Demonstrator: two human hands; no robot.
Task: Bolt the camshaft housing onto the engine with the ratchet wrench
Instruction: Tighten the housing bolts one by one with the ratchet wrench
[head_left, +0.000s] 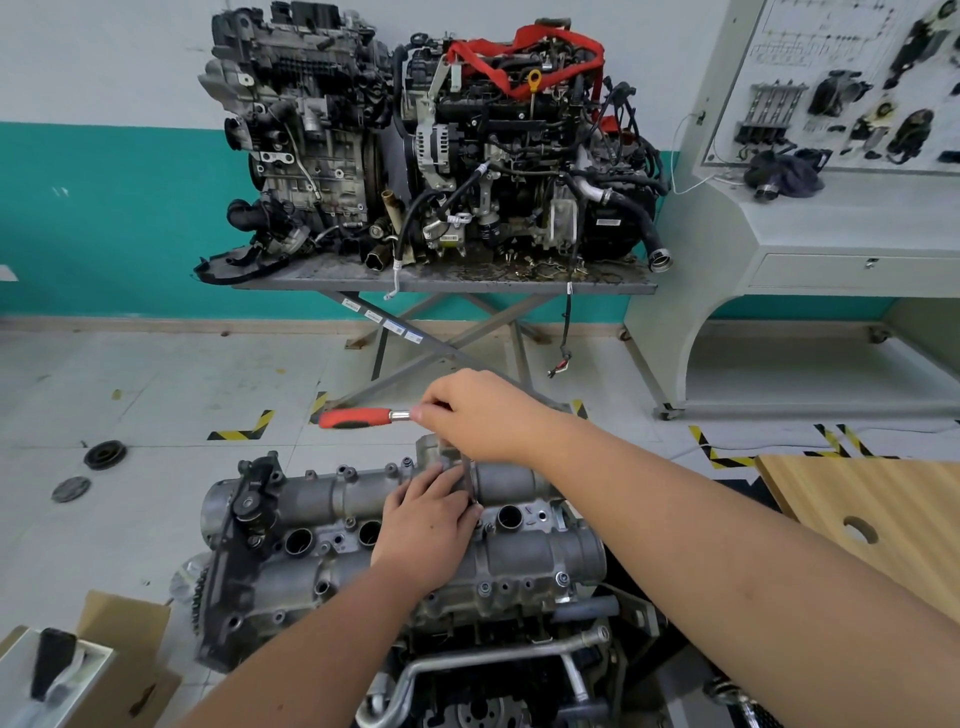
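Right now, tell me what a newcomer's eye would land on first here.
First, the two hands over the grey camshaft housing low in the middle: the right hand grips a ratchet wrench with a red handle, the left hand rests on the housing. Behind, two engines crowd a metal stand, one draped in a red strap.
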